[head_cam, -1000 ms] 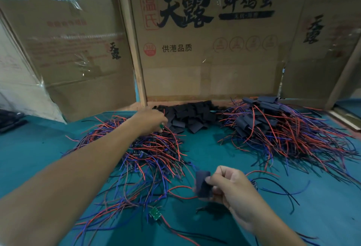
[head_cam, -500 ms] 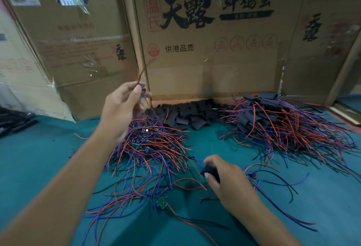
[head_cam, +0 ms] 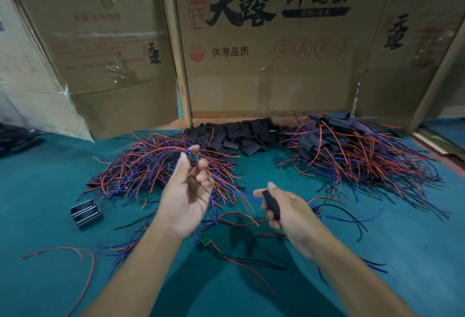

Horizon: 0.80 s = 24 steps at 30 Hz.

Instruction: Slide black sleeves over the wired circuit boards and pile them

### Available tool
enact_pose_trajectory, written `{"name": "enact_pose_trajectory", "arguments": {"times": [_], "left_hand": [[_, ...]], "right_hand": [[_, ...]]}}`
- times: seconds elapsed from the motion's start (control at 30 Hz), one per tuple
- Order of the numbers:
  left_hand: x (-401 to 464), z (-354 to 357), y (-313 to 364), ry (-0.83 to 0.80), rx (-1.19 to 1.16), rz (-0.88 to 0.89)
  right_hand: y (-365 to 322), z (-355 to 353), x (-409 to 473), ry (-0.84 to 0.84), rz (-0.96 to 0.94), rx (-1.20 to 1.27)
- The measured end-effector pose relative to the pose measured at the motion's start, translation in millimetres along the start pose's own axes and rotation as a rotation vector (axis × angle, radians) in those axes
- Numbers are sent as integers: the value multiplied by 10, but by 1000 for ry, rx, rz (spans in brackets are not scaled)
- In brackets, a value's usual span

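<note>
**Sleeve and wired board held ready for joining**

Head view: a wired board is pinched at centre frame by the left hand; a black sleeve is gripped by the right hand, apart, apparently for threading. Sleeved boards are piled upper right. "天露" and "供港品质" are printed on the cardboard.

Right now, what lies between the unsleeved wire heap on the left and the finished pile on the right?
In the head view, a heap of loose black sleeves lies at the back between the unsleeved boards and the sleeved pile; nearer, bare green mat.
</note>
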<state>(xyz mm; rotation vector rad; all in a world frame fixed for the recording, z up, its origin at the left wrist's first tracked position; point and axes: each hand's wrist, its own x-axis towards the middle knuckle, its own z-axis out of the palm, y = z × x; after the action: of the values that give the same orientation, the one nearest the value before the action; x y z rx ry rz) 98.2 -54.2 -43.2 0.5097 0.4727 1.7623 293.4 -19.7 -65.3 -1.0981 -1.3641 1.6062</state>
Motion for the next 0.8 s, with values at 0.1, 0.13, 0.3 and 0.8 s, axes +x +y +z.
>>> {"name": "enact_pose_trajectory", "arguments": {"times": [0.1, 0.13, 0.3, 0.8], "left_hand": [[46, -28, 109, 46, -17, 92], [53, -46, 131, 58, -25, 106], [78, -118, 170, 57, -52, 115], [92, -127, 158, 40, -47, 148]], "right_hand": [[-12, -28, -4, -27, -141, -173], [-7, -45, -5, -22, -221, -313], [49, -92, 2, -34, -622, -862], [162, 237, -186, 133, -656, -571]]}}
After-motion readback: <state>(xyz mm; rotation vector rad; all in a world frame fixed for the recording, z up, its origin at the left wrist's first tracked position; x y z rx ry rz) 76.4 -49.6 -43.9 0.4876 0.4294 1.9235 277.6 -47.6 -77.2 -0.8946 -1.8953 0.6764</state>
